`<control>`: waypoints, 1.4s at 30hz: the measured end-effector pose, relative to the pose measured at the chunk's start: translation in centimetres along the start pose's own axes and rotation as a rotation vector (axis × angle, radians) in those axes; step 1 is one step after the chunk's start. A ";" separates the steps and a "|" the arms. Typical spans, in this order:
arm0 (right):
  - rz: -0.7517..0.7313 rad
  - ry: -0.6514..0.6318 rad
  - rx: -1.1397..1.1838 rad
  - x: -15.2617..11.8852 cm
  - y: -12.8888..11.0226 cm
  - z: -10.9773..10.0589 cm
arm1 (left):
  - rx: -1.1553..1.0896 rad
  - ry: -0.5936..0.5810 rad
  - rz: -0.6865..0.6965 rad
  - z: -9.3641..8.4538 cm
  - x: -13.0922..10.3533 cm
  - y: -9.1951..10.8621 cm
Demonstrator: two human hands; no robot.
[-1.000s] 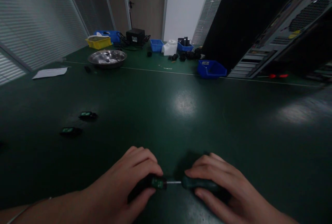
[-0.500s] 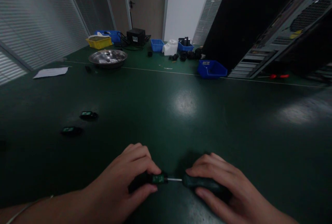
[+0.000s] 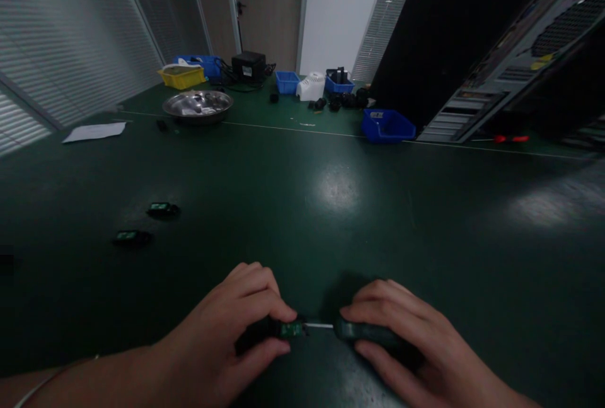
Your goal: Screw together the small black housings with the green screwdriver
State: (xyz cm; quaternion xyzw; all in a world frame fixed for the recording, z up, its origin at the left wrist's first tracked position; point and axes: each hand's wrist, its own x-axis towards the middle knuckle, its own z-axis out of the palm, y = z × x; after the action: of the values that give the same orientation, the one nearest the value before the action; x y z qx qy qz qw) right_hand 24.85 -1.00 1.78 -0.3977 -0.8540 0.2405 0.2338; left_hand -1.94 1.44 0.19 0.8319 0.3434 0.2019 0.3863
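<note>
Between the thumb and fingers of my left hand (image 3: 241, 326) is a small black part with a green circuit board (image 3: 291, 330), held low over the table. My right hand (image 3: 406, 332) grips the dark green handle of a screwdriver (image 3: 366, 332). Its thin metal shaft points left, and the tip meets the right end of the black part; the exact contact is too small to tell. Two similar black parts with green boards, one nearer (image 3: 132, 238) and one farther (image 3: 163, 209), lie on the table to the left.
On the green table (image 3: 265, 174) stand a metal bowl (image 3: 198, 107), a yellow bin (image 3: 182, 77), a blue bin (image 3: 387, 127), a white housing (image 3: 311, 87) and a black box (image 3: 248, 67). Paper (image 3: 94, 132) lies at left. A large equipment case (image 3: 491, 80) stands at back right.
The black part in my left hand has shifted slightly right and tilted a little against the screwdriver shaft. Both hands keep their grips.
</note>
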 end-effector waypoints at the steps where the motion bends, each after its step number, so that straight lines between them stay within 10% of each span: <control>1: -0.005 0.002 -0.007 0.0 -0.1 -0.1 | 0.003 -0.004 -0.001 0.0 0.1 0.0; 25: 0.156 0.152 0.185 -0.4 0.1 0.3 | -0.021 0.000 -0.146 0.4 -0.5 0.1; 42: -0.005 0.154 0.011 -0.6 -0.1 -0.2 | 0.031 -0.096 -0.019 -0.4 0.3 0.3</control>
State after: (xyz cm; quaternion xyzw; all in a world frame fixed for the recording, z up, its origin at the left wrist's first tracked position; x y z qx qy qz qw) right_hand 25.26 -1.47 1.85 -0.4117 -0.8331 0.2135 0.3015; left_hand -1.85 1.73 0.68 0.8433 0.3354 0.1529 0.3910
